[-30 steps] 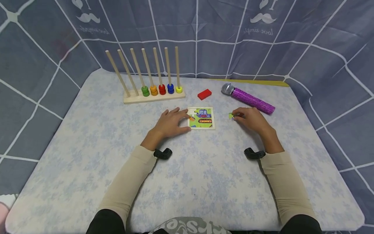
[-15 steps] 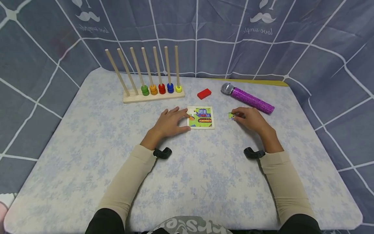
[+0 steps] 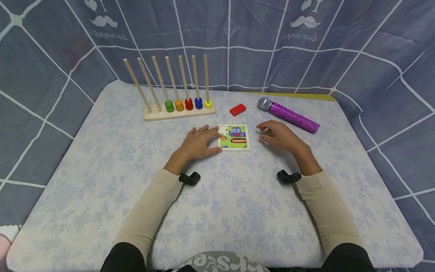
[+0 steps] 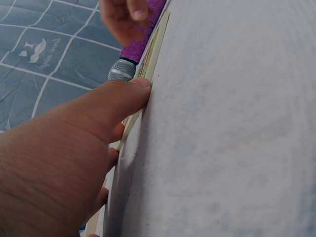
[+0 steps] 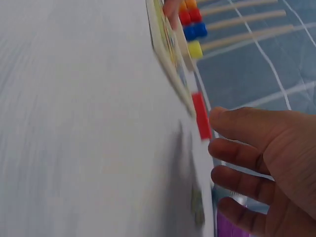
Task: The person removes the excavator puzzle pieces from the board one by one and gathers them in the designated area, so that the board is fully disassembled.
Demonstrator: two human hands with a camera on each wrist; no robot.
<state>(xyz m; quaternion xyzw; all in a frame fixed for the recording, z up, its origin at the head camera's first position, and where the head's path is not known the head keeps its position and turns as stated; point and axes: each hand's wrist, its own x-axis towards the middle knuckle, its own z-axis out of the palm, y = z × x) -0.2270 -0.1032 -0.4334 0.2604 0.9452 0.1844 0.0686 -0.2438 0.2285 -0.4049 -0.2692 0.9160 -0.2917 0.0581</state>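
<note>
A small framed jigsaw puzzle with a blue and orange tracked vehicle on green lies mid-table. My left hand holds it at its left side, thumb at the near corner and index finger at the far one. In the left wrist view the thumb lies along the frame's near edge. My right hand hovers right of the puzzle, fingers loosely bent and apart, with nothing between them. Below it, in the right wrist view, a small greenish puzzle piece lies on the table, mostly hidden by the hand in the head view.
A wooden peg rack with coloured beads stands at the back left. Behind the puzzle lies a red block. A glittery purple microphone lies behind my right hand. Tiled-pattern cloth hangs around the table.
My right hand has let go of the small puzzle piece and shifted left toward the puzzle, its fingers loosening. The left hand and the puzzle have stayed put.
</note>
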